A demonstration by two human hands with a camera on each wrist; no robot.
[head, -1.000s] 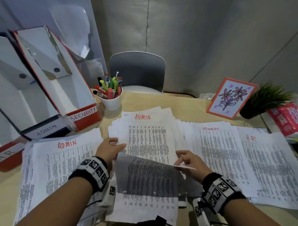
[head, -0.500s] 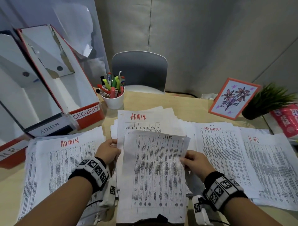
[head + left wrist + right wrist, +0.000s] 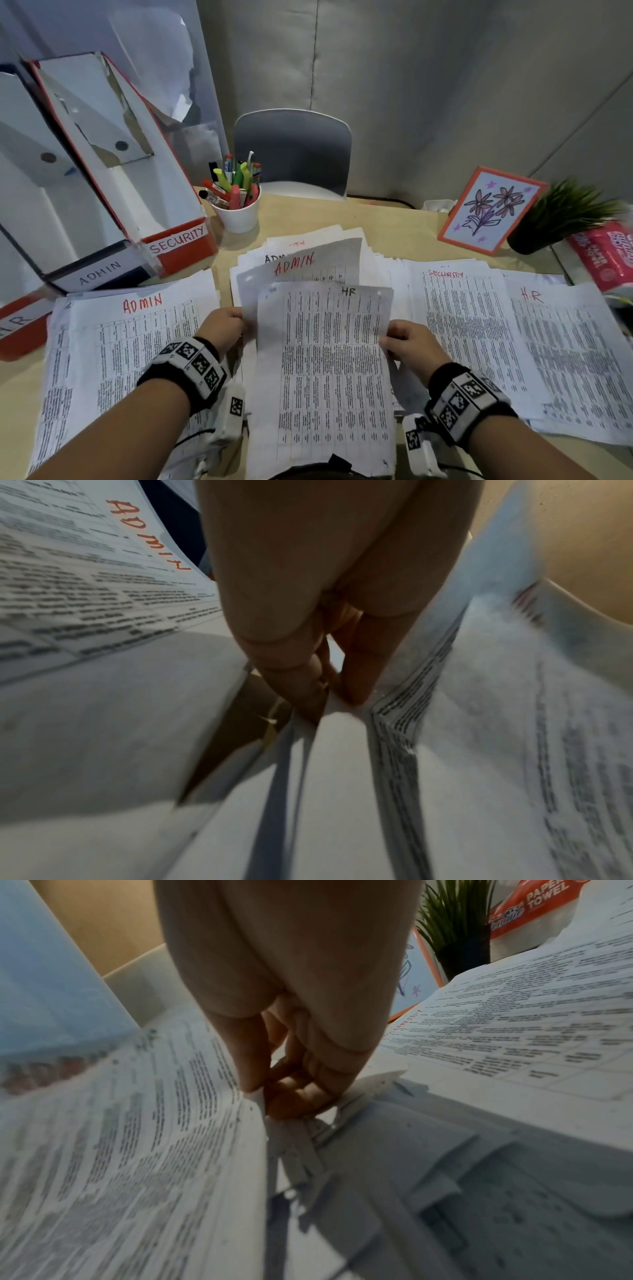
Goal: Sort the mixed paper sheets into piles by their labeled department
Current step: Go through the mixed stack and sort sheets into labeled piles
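A printed sheet marked HR (image 3: 325, 359) is held up over the middle of the desk. My right hand (image 3: 407, 346) pinches its right edge between thumb and fingers (image 3: 270, 1096). Behind it, a sheet marked ADMIN (image 3: 298, 267) tilts up off the mixed middle pile (image 3: 376, 263), and my left hand (image 3: 222, 325) pinches its left edge (image 3: 329, 693). A sorted ADMIN pile (image 3: 120, 342) lies at the left. A SECURITY pile (image 3: 462, 325) and an HR pile (image 3: 565, 342) lie at the right.
Three file boxes labelled SECURITY (image 3: 178, 236), ADMIN (image 3: 99, 272) and HR (image 3: 17, 325) stand at the back left. A white pen cup (image 3: 239, 212), a framed flower picture (image 3: 489, 209), a small plant (image 3: 561, 212) and a paper towel pack (image 3: 606, 253) line the far edge.
The HR sheet was turned face up and stays in my right hand. My left hand has taken the ADMIN sheet's edge and raised it off the middle pile.
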